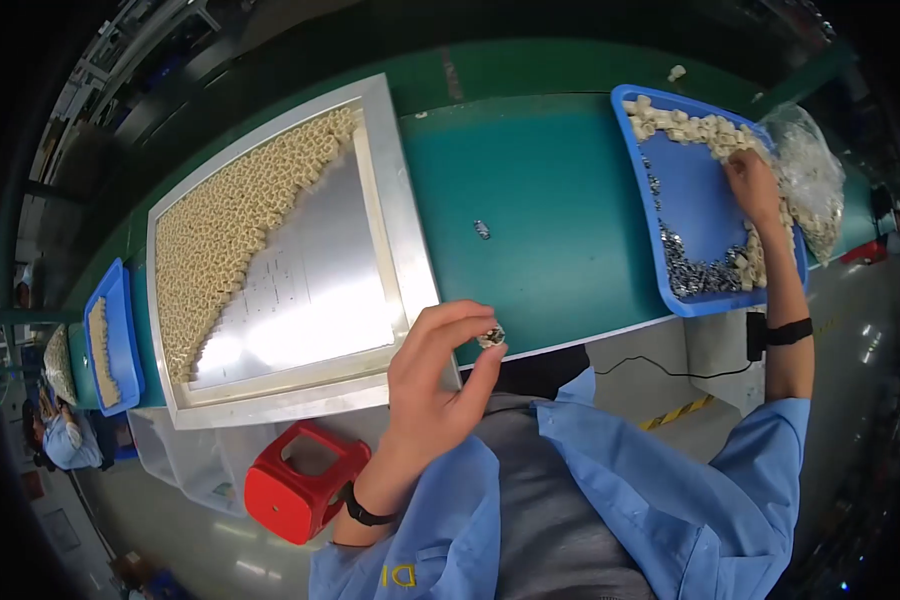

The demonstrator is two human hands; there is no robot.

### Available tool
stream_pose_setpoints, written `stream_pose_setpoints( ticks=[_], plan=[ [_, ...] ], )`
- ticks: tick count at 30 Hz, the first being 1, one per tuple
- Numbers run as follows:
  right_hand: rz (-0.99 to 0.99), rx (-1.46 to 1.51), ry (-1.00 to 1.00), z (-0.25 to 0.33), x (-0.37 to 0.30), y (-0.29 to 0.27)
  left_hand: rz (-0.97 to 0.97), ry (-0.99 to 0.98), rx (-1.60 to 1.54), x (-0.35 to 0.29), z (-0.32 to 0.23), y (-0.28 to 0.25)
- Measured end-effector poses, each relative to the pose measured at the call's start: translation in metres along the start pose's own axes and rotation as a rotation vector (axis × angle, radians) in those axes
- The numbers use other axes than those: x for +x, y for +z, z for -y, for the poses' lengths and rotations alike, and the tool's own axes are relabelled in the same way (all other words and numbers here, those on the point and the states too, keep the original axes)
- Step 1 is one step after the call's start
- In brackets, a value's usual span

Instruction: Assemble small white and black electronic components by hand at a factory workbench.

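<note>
My left hand (445, 375) is raised near the front edge of the green table. Its thumb and fingertips pinch a small cream plastic part (491, 338) with something dark and metallic showing in it. At the right, my right hand (753, 185) reaches into a blue tray (692, 187), its fingers bent and drawn together beside the cream parts (705, 130) along the far rim. What those fingertips hold, if anything, is too small to make out. A heap of small shiny metal pieces (695, 275) lies in the tray's near left corner.
A metal-framed plate (315, 270) at left carries rows of cream parts (240, 210). One metal piece (481, 230) lies on the green tabletop (540, 170). A clear bag (810, 170) stands beside the tray. Below are a red stool (295, 485) and a clear bin (190, 455).
</note>
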State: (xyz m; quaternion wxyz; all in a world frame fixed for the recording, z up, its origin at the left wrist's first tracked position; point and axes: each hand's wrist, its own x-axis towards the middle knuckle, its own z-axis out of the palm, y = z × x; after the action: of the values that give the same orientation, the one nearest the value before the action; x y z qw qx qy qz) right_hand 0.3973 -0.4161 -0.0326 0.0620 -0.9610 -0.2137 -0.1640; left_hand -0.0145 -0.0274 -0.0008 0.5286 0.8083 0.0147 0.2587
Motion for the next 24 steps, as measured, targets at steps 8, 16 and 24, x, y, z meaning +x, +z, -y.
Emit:
stream_pose_setpoints(
  ticks=[8, 16, 24],
  plan=[
    [0.263, 1.593, -0.019, 0.227, -0.124, -0.095, 0.0, 0.082, -0.168, -0.02, -0.01, 0.016],
    [0.225, 2.052, -0.14, 0.299, -0.227, -0.124, 0.029, 0.226, -0.093, -0.054, -0.048, 0.02],
    [0.029, 1.495, -0.347, 0.306, -0.268, -0.144, -0.095, 0.366, 0.046, -0.091, -0.059, 0.022]
  ],
)
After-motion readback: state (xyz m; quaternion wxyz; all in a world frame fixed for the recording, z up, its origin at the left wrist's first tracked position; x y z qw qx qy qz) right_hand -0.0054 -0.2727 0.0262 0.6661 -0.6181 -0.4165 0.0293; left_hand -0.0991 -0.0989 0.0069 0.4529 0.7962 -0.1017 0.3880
